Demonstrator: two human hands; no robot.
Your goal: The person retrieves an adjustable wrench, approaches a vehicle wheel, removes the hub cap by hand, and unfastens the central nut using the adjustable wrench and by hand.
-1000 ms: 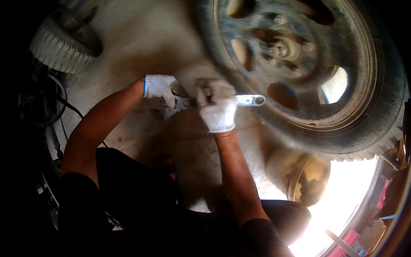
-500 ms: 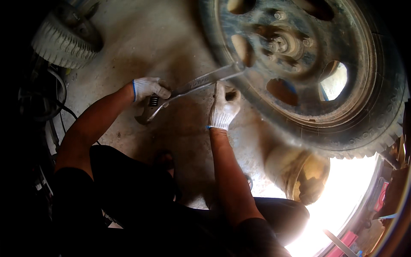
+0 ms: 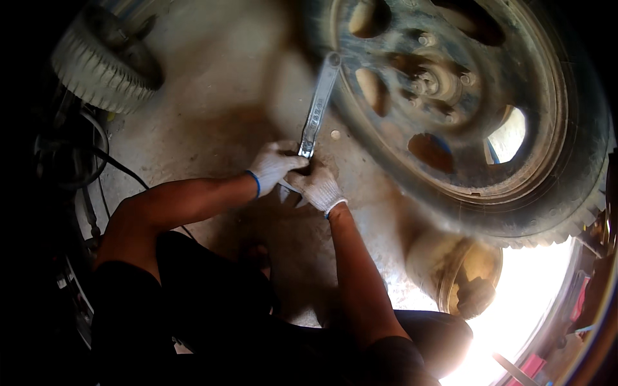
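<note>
A large adjustable wrench [image 3: 317,112] points away from me, its round handle end beside the rim of a big wheel [image 3: 463,174]. Both of my hands wear white knit gloves and meet at the tool's jaw end. My left hand [image 3: 273,166] is closed around the wrench from the left. From the right, my right hand [image 3: 317,186] grips it just below, touching the left. Part of the jaws shows beneath the gloves; the adjusting screw is hidden by my fingers.
A smaller tyre [image 3: 106,64] stands at the far left, above dark machinery and a black hose [image 3: 119,167]. A yellowish drum-shaped container [image 3: 460,273] lies below the big wheel at the right. Strong light falls on the floor beside it. My knees are close below my hands.
The wrench has swung from a slant to nearly upright in the view, handle end away from me. My right hand has moved from its handle to the jaw end, beside my left.
</note>
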